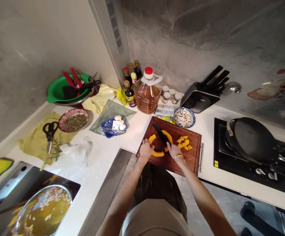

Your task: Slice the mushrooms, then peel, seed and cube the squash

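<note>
A brown wooden cutting board [194, 150] lies on the counter with orange pumpkin on it. My right hand [174, 150] is closed around the handle of a kitchen knife [160, 132], whose dark blade points away and to the left. Curved pumpkin slices [158, 153] lie around the blade in a loose ring. My left hand [146, 149] has its fingers bent down on the slices at the board's left side, gripping one; its fingertips are partly hidden. At the board's right side sits a small heap of pumpkin chunks [184, 143].
Behind the board stand a bowl of sliced mushrooms [184, 117], a knife block [201, 96] and a large oil jug [147, 95]. To the right, a pan [252, 141] rests on the stove. Scissors [50, 131] lie left, near a sink holding a water-filled bowl [46, 209].
</note>
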The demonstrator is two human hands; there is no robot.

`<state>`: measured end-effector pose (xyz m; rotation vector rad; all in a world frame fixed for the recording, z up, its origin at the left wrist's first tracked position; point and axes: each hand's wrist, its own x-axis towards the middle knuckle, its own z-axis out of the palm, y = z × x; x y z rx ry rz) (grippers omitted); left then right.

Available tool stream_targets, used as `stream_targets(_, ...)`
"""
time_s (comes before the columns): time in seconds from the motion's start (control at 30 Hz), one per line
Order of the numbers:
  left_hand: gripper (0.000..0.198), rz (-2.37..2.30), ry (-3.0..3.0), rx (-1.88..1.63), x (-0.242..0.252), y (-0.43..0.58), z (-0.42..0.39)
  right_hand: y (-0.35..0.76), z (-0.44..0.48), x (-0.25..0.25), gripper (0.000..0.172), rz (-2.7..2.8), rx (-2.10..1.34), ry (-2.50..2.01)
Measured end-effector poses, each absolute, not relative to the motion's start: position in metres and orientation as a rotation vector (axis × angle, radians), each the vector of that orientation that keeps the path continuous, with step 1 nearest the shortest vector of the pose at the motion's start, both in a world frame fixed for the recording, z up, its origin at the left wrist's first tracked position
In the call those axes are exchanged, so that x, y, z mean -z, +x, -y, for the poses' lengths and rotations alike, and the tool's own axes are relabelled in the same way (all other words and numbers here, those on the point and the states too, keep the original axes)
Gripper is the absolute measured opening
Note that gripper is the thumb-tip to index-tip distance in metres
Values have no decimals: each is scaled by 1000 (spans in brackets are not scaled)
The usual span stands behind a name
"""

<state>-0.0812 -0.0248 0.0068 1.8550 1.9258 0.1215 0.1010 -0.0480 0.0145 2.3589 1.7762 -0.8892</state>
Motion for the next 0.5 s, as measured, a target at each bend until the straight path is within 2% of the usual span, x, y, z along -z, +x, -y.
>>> stream_targets(0.23,34,-1685,2148,-44,-18,-78,6,138,88,-13,55,-1603,806,2536)
stream_targets(0.33,33,-1727,2137,-75,-15,-76,11,128,103,-24,53,-1570,837,2593)
stream_targets(0.5,43,-1842,2095,-193,-7,-80,31,86,121,-38,46,-1594,919,2595)
